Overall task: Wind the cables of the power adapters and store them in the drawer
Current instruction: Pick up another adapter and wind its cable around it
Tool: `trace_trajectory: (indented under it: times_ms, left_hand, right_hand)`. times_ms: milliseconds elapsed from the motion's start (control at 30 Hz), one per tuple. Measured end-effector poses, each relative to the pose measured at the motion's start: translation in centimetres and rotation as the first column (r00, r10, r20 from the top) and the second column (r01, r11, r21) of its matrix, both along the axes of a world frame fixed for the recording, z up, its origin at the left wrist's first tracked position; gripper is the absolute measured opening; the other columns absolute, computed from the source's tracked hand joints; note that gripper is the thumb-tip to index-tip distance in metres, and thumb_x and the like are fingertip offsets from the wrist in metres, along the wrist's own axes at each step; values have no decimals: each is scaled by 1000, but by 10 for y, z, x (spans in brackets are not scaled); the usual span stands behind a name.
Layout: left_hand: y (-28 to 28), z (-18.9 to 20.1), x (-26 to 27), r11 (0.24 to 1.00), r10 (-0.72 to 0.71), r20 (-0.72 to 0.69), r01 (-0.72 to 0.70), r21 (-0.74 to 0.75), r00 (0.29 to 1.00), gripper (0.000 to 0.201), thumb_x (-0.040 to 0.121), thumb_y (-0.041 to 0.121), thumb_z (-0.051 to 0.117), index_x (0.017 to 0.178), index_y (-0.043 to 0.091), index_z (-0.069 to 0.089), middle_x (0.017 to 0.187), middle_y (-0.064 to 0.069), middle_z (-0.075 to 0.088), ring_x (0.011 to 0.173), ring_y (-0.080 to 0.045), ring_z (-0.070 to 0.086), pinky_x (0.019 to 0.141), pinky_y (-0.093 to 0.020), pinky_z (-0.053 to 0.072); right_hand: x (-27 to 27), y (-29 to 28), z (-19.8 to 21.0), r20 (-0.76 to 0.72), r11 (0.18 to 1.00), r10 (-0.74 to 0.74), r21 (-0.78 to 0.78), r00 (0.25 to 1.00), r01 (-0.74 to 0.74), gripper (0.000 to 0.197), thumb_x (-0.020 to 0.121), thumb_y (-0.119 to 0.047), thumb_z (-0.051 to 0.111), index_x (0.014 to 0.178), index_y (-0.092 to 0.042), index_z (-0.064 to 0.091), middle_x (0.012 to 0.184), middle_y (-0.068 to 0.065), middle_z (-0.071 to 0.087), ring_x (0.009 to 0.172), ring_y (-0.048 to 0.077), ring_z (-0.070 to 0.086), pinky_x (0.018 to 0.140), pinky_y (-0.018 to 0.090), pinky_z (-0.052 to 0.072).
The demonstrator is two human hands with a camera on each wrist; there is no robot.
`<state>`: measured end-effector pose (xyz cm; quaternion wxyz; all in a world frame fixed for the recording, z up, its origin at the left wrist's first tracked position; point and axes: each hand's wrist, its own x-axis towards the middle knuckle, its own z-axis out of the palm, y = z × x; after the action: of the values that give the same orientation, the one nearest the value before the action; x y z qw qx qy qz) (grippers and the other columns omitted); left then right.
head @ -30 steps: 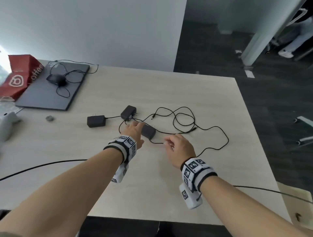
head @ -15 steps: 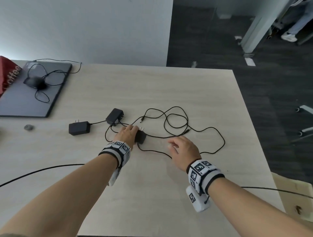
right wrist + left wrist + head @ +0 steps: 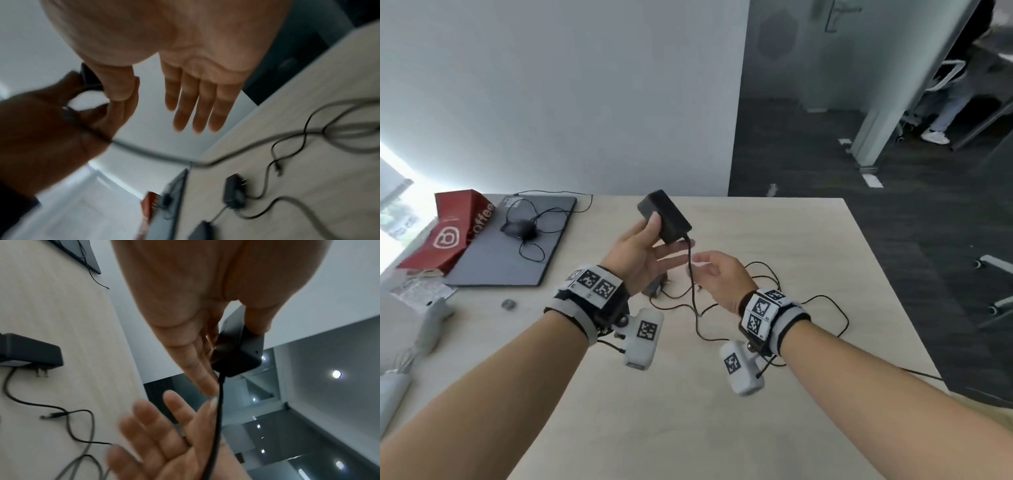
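The left hand [image 3: 640, 251] is holding 1 adapter [image 3: 664, 216] above the table [image 3: 774, 236], its cable [image 3: 691, 274] hanging down just left of the right hand [image 3: 717, 277], while 2 adapters [image 3: 234, 192] are lying below and the laptop [image 3: 506, 253] is sitting at far left.

Both arms reach forward, and each wrist wears a band with black-and-white squares and a small white camera. The left hand [image 3: 643, 255] is lifted up with its palm turned up. Its thumb [image 3: 653, 224] presses on top of a black power adapter [image 3: 666, 216], and its fingers lie under it, so the grip is a pinch. The right hand [image 3: 717, 277] is just beside it, a bit lower. Its fingers [image 3: 197, 104] are straight and close together, and it holds nothing.
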<state>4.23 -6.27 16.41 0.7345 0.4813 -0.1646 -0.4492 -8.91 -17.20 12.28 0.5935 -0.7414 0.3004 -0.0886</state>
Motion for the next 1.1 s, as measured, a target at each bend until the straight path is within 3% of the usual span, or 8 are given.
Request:
trace_trajectory:
  times_ms: [167, 400, 467, 600, 800, 867, 1000, 1100]
  left_hand:
    - [25, 23, 14, 983, 99, -99, -113, -146, 990, 34, 97, 29, 47, 124, 8, 49, 106, -11, 61, 109, -45, 61, 85, -45, 56]
    - [45, 17, 23, 992, -64, 134, 49, 112, 989, 38, 89, 52, 54, 104, 18, 57, 89, -6, 65, 61, -14, 54, 54, -26, 41]
    - [51, 13, 19, 951, -191, 491, 37, 305, 850, 36, 83, 49, 63, 105, 21, 56, 84, -5, 61, 62, -16, 56, 55, -29, 46]
    - [65, 7, 9, 793, -564, 791, -110, 599, 239, 46, 83, 33, 68, 124, 26, 47, 111, -3, 54, 93, -25, 60, 83, -33, 48]
    - [72, 17, -14, 750, -661, 749, 15, 661, 40, 57, 78, 27, 74, 129, 29, 47, 113, 4, 52, 100, -19, 55, 89, -31, 44]
    - [72, 22, -24, 730, -683, 729, 63, 681, 35, 58, 74, 28, 79, 124, 27, 53, 106, 6, 56, 95, -16, 56, 84, -28, 44]
    - [78, 25, -34, 793, -608, 730, 272, 545, 311, 52, 75, 16, 79, 119, 29, 56, 88, 12, 63, 65, -11, 58, 65, -29, 53]
    - [82, 26, -37, 821, -568, 703, 363, 442, 429, 52, 76, 10, 77, 119, 28, 56, 98, 5, 64, 75, -22, 63, 71, -34, 56]
  right_hand:
    - [3, 42, 48, 124, 883, 48, 459, 991, -100, 45, 102, -44, 33, 117, -8, 55, 71, 14, 64, 64, 28, 62, 63, 33, 53]
    - [-20, 45, 49, -158, 974, 39, -212, 987, -73, 36, 97, -39, 48, 73, -17, 62, 50, -8, 40, 43, 12, 40, 53, 28, 45]
    - [-27, 36, 50, -222, 918, 28, -381, 975, -113, 32, 92, -41, 57, 67, -21, 61, 51, -10, 44, 40, 4, 40, 47, 22, 41]
    - [-29, 33, 68, -255, 821, 108, -523, 961, -231, 22, 86, -32, 67, 65, -26, 63, 59, -10, 59, 54, 2, 49, 60, 23, 43]
    - [-29, 36, 92, -109, 769, 201, -598, 973, -226, 12, 83, -26, 72, 71, -21, 72, 69, -8, 67, 61, 1, 55, 64, 17, 46]
    - [-31, 33, 91, -57, 788, 222, -577, 973, -214, 12, 82, -24, 73, 73, -17, 73, 71, -4, 69, 63, 5, 56, 66, 20, 47]
    - [-39, 23, 85, 1, 853, 150, -505, 989, -129, 11, 82, -22, 75, 75, -14, 73, 70, -1, 68, 62, 7, 55, 67, 26, 49]
    - [-45, 15, 80, 64, 920, 67, -390, 996, -37, 11, 83, -22, 74, 76, -15, 71, 69, 6, 66, 57, 4, 52, 59, 25, 49]
